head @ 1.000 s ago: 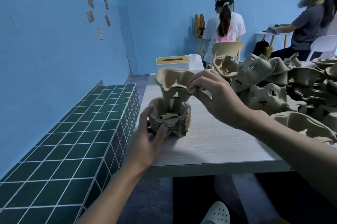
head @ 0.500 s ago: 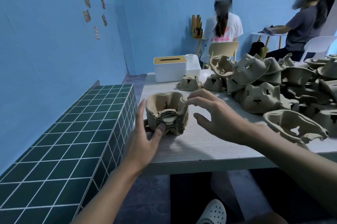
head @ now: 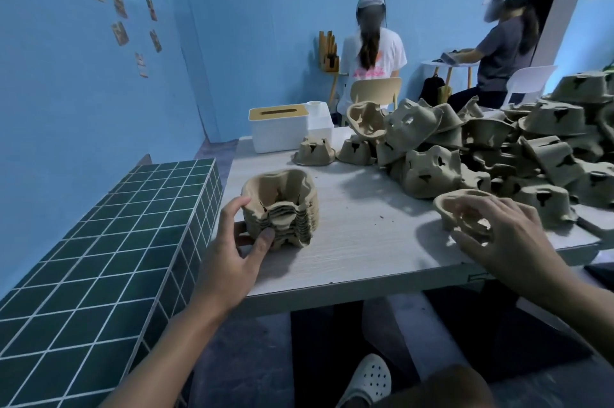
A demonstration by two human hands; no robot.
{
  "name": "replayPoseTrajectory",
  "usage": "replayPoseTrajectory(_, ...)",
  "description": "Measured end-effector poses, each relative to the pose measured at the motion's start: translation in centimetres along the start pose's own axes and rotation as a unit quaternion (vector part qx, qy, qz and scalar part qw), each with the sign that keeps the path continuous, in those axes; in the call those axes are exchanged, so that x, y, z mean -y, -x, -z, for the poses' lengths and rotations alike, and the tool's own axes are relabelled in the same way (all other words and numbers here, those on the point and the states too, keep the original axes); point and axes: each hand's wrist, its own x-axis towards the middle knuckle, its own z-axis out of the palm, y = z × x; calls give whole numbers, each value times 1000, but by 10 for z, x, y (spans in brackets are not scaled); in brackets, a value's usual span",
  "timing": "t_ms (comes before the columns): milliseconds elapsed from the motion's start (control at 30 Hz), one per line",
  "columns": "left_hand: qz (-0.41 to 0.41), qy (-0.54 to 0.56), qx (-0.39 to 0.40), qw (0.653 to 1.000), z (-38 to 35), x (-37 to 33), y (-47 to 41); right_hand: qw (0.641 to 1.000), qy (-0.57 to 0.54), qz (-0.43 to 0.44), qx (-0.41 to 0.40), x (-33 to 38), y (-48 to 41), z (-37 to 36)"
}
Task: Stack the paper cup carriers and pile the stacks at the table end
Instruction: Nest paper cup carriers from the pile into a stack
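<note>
Top carrier [head: 279, 180] now seated; my left hand [head: 232, 251] grips stack [head: 285, 225]. My right hand [head: 501, 235] has left it, now on loose carrier [head: 447, 208] rightward; blurred, grip unclear. Stacking continues.

On table [head: 358, 241], stack [head: 282, 208] sits nr L edge, loose carrier pile [head: 498, 155] to its R, tissue box [head: 277, 130] behind.
</note>
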Motion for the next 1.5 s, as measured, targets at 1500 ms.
replayPoseTrajectory(1500,25,-26,40,999,-5,-8,-19,944,-326,4,-49,91,-73,-31)
